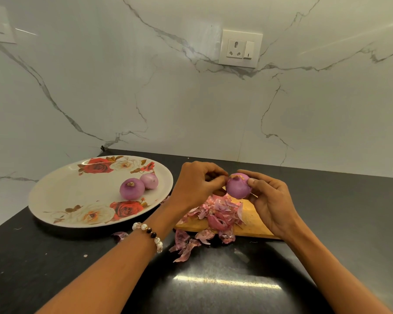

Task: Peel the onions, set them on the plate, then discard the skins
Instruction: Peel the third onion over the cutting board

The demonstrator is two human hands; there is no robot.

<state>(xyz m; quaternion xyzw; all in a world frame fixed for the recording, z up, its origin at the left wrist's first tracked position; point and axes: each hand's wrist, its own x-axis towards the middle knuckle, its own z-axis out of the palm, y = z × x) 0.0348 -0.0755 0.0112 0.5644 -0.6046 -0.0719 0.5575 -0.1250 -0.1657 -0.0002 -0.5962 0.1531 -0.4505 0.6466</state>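
Observation:
My right hand [270, 200] holds a purple onion [237, 186] in the air above the wooden cutting board [252, 223]. My left hand [197, 184] pinches at the onion's top left side, fingers curled against its skin. Two peeled onions, a larger one [132, 189] and a smaller one [149, 180], lie on the floral white plate [61, 196] at the left. A heap of purple onion skins [216, 214] covers the board and spills onto the black counter in front of it.
Loose skin pieces [185, 248] lie on the black counter [213, 279] in front of the board, one scrap [120, 235] by the plate's rim. A marble wall with a socket [239, 48] stands right behind the counter.

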